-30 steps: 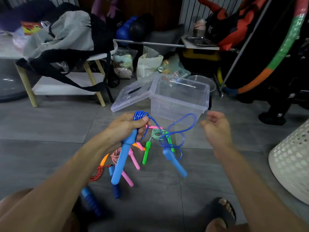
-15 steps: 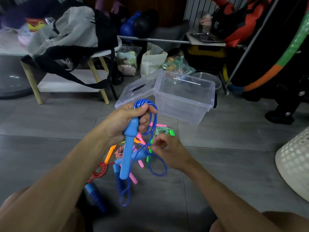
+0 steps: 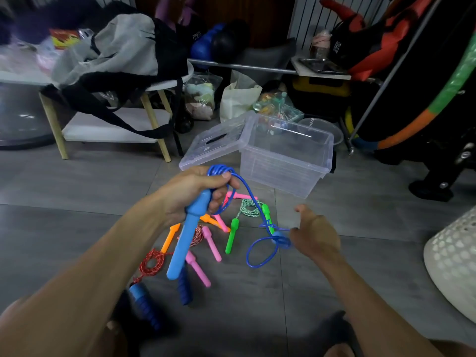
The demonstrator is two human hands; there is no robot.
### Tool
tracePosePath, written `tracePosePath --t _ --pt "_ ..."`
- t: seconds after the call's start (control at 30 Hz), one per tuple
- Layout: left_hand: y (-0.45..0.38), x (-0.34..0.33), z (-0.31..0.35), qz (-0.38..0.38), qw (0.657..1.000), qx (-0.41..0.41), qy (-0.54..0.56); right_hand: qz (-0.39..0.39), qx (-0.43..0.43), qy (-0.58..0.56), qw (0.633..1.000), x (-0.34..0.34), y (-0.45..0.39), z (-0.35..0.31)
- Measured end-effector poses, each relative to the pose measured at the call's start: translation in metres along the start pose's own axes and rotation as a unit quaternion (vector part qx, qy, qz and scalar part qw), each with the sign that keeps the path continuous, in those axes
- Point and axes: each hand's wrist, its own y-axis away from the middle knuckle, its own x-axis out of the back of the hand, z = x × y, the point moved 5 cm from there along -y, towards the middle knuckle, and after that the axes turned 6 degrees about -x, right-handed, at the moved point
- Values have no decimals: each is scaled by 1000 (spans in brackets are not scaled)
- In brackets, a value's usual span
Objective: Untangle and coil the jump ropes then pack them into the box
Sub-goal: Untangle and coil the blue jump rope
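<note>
The left hand (image 3: 195, 191) is clenched around a light-blue plastic jump-rope handle (image 3: 186, 238) and coils of its blue cord (image 3: 247, 199), above the grey tiled floor (image 3: 77, 191). The right hand (image 3: 313, 235) pinches the cord's far end, loop dangling. The clear plastic box (image 3: 286, 153) stands open just beyond them.

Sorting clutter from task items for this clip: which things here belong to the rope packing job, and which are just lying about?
Job:
- blue plastic-handled jump rope, gripped by left hand
- its far handle by right hand
- green, pink and orange-handled ropes on the floor
- clear plastic storage box, lid off

Lying about:
- grey and black bag
- white perforated basket
- striped hoop
</note>
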Motion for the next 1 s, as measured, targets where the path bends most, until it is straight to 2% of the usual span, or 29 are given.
tracePosePath --t 0.03,0.07,0.13,0.17,0.2,0.3,0.37,0.4,0.47,0.53,0.57,0.73,0.8,0.9,1.0 --pt "0 -6 -2 -18 1000 7 -2 1 43 -45 998 4 5 -10" --pt "1 -13 -5 -35 999 13 -5 -41 103 -155 982 7 10 -23" --pt "1 -24 -12 -58 998 15 -17 -190 205 -352 893 12 32 -54" --pt "1 -28 -14 -61 998 12 -18 -251 226 -392 856 10 38 -62" --pt "1 -29 -15 -60 998 8 -11 -290 232 -402 837 8 42 -65" --pt "1 -23 -9 -20 996 -10 89 -266 194 -355 875 -2 33 -52" --pt "0 -11 -3 24 984 -33 175 -243 151 -370 884 0 23 -40" --pt "0 -5 -2 46 977 -42 206 -232 133 -390 881 3 20 -36" --pt "-1 5 -3 75 962 -53 257 -221 108 -462 852 12 13 -29" --pt "0 6 -3 68 949 -55 303 -227 92 -531 811 17 11 -29" --pt "0 3 -3 51 944 -51 321 -217 92 -537 810 17 11 -29" --pt "2 -24 -9 -63 951 -11 303 -125 155 -381 903 17 23 -45" --pt "3 -30 -11 -67 962 0 266 -93 177 -311 929 21 26 -49" --pt "1 -36 -8 -17 970 -17 244 -97 180 -288 936 24 32 -50" --pt "-7 -36 -8 45 970 -67 228 -185 203 -300 914 29 47 -58"
